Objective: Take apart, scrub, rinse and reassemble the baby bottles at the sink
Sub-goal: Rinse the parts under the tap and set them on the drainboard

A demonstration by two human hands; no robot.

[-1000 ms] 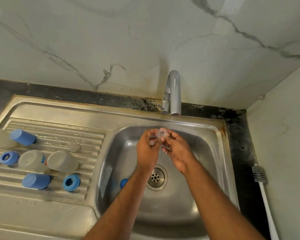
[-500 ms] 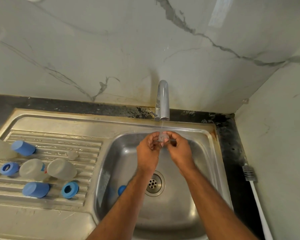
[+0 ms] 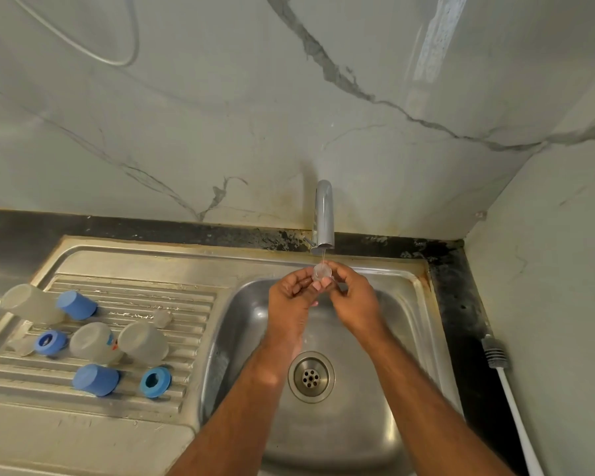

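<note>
Marble-look wall with grey veins behind a stainless steel sink (image 3: 423, 304), with a grimy black strip of counter running along the far edge. The chrome tap (image 3: 324, 218) is running a thin stream straight down onto a small clear teat (image 3: 322, 272), which is held right under the spout over the far side of the basin. Left hand (image 3: 291, 293) has its fingers curled around the teat from the left, right hand (image 3: 352, 297) pinches it from the right, so both are gripping the same little piece. Drain (image 3: 311, 376) sits in the middle of the basin, nearer than the hands. Over on the left, the ribbed drainboard (image 3: 186, 304) has the rest of the bottle bits: a clear bottle (image 3: 31, 304) lying on its side at the far left just beside a blue cap (image 3: 77, 305), two more clear bottle bodies (image 3: 95, 343) side by side in the middle, a blue ring (image 3: 50, 342) to their left, then another blue cap (image 3: 96, 379) and a second blue ring (image 3: 154, 382) on the near side. A white-handled bottle brush (image 3: 495, 355) lies on the black counter at the right.
</note>
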